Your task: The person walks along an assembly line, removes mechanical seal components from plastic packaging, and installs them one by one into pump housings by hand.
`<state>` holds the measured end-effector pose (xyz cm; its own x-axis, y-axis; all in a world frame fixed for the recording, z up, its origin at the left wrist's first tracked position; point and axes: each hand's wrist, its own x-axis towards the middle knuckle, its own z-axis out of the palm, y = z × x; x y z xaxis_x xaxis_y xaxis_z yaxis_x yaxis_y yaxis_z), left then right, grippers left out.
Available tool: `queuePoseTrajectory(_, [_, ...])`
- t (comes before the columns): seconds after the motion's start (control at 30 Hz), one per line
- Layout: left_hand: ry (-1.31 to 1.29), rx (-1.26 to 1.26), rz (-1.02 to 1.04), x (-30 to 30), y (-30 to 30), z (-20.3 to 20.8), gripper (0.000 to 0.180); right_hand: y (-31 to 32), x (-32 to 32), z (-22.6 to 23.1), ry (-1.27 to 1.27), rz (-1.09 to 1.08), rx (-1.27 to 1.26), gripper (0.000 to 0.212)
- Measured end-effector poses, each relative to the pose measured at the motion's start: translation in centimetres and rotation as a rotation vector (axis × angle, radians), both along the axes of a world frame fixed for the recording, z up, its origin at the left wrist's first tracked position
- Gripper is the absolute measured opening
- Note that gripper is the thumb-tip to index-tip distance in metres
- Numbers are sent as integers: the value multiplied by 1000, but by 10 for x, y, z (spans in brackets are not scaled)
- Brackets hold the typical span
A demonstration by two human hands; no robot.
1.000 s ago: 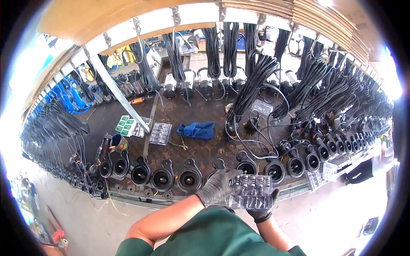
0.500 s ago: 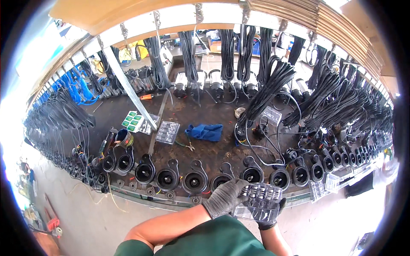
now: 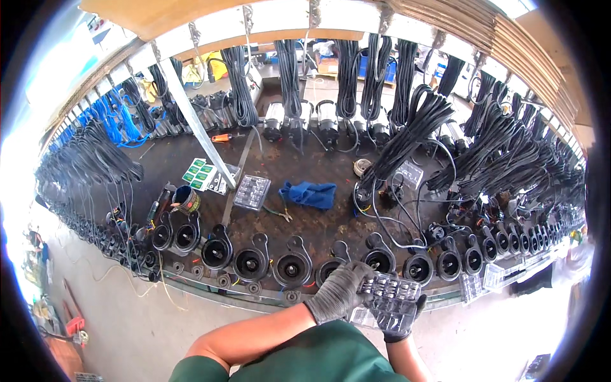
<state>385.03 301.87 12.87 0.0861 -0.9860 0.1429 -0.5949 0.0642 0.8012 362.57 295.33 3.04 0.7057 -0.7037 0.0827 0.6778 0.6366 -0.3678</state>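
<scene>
In front of my body I hold a clear plastic compartment box (image 3: pixel 391 288), its lid folded open toward me and small shiny metal parts in its compartments. My left hand (image 3: pixel 337 294), in a grey glove, has its fingers closed at the box's left edge; their tips are partly hidden. Beneath the box, my gloved right hand (image 3: pixel 402 326) supports it, with the fingers wrapped around its right side. Just beyond the hands, round black housings (image 3: pixel 293 270) with looped tabs stand in a row along the bench's front edge.
A second clear parts box (image 3: pixel 252 192), a blue cloth (image 3: pixel 309 195), pliers (image 3: pixel 284 214) and a tin (image 3: pixel 186 200) lie on the dark bench (image 3: pixel 254 226). Bundled black cables (image 3: pixel 407 140) hang from an overhead rail, and a slanted metal strut (image 3: pixel 198 124) comes down at the left.
The view has shifted slightly, so the bench things appear a little displaced. Both hands stay at the compartment box, with only a slight shift of the left fingers.
</scene>
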Motion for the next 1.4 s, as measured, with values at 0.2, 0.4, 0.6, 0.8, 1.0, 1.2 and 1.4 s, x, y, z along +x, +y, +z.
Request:
queuePoseTrajectory(0.2, [236,-93,84,15,-3,3,37,1,-7,-13,42,-183,489,97])
queuePoseTrajectory(0.4, [552,30,338,71,-20,-40,25,-12,-23,0,27,-72,131,106])
queuePoseTrajectory(0.6, [493,331,237,88,-14,-96,18,-23,-48,4,26,-163,181,102])
queuePoseTrajectory(0.8, [122,479,32,63,-15,-98,24,-24,-62,10,5,-136,174,102])
queuePoseTrajectory(1.0, [132,511,91,64,-22,-108,28,-31,-67,7,58,-115,11,96])
queuePoseTrajectory(1.2, [59,473,151,54,-20,-101,30,-37,-71,4,28,-104,93,100])
queuePoseTrajectory(1.4, [-670,428,42,37,-25,-98,18,-44,-75,-4,35,-88,98,99])
